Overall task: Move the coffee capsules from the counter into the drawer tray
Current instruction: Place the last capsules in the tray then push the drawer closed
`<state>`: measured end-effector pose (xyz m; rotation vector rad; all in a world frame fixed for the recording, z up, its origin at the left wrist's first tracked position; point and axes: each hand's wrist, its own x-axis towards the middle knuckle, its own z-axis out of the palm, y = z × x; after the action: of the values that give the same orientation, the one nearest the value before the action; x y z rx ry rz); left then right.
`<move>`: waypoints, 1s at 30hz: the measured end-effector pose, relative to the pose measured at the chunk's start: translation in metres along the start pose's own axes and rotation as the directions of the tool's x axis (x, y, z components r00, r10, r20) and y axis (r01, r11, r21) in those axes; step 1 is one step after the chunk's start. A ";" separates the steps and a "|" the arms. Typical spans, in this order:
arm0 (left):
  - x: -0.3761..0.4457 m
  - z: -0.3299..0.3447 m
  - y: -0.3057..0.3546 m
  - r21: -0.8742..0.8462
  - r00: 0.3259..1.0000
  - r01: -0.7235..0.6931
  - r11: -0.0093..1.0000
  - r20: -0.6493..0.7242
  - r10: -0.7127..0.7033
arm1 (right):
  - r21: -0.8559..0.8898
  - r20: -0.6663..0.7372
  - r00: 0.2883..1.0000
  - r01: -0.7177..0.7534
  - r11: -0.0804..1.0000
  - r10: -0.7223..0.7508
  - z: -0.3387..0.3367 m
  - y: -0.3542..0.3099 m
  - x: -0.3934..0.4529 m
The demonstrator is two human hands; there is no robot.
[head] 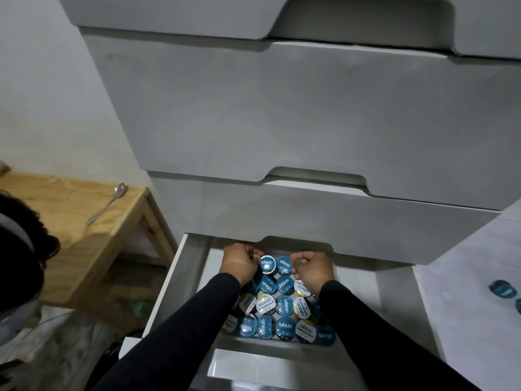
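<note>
The bottom drawer (pixel 394 300) stands pulled out, and a pale tray (pixel 270 345) inside it holds several blue and white foil-topped coffee capsules (pixel 284 306) in rows. Both hands reach into the tray's far end. My left hand (pixel 239 262) has its fingers curled on a blue capsule (pixel 266 264) in the back row. My right hand (pixel 311 268) pinches the blue capsule (pixel 283 265) beside it. Two more blue capsules (pixel 504 289) lie on the white counter (pixel 479 263) at the right.
Closed white drawers (pixel 282 122) rise above the open one. At the left is a wooden table (pixel 73 221) with a metal spoon (pixel 108 203) on it. Another person's head (pixel 17 266) shows at the left edge.
</note>
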<state>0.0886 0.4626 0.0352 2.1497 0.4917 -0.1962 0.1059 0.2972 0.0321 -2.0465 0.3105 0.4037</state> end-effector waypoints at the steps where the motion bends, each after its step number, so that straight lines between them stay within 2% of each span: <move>1: 0.000 0.001 -0.001 0.003 1.000 0.002 1.000 0.008 -0.002 | -0.016 -0.007 1.000 0.001 1.000 -0.001 0.000 0.000 0.000; 9: 0.002 0.002 -0.001 0.021 1.000 -0.009 1.000 0.008 0.009 | -0.103 -0.015 1.000 0.010 0.995 -0.011 0.004 0.005 0.003; 12: 0.001 0.001 0.002 0.007 0.998 0.013 1.000 0.056 -0.013 | -0.122 -0.010 1.000 0.019 0.992 -0.020 0.003 0.007 0.003; 15: -0.001 0.002 0.003 0.081 0.996 -0.008 0.997 0.091 0.000 | -0.147 -0.001 0.998 0.057 0.988 -0.058 0.001 0.010 0.003; 22: -0.005 0.008 0.003 0.221 0.994 -0.106 0.969 0.046 0.098 | -0.168 0.028 0.991 0.133 0.977 -0.130 0.001 0.005 -0.004; 25: -0.009 0.006 0.006 0.261 0.991 -0.126 0.957 -0.003 0.131 | -0.357 0.031 0.970 0.236 0.904 -0.241 0.002 -0.002 -0.010; 30: -0.031 -0.002 0.015 0.462 0.958 -0.264 0.847 0.021 0.287 | -0.587 0.175 0.887 0.442 0.679 -0.427 0.004 -0.010 -0.035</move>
<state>0.0662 0.4475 0.0571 2.6690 0.1605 -0.1037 0.0773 0.3070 0.0523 -2.6572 -0.3939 0.2402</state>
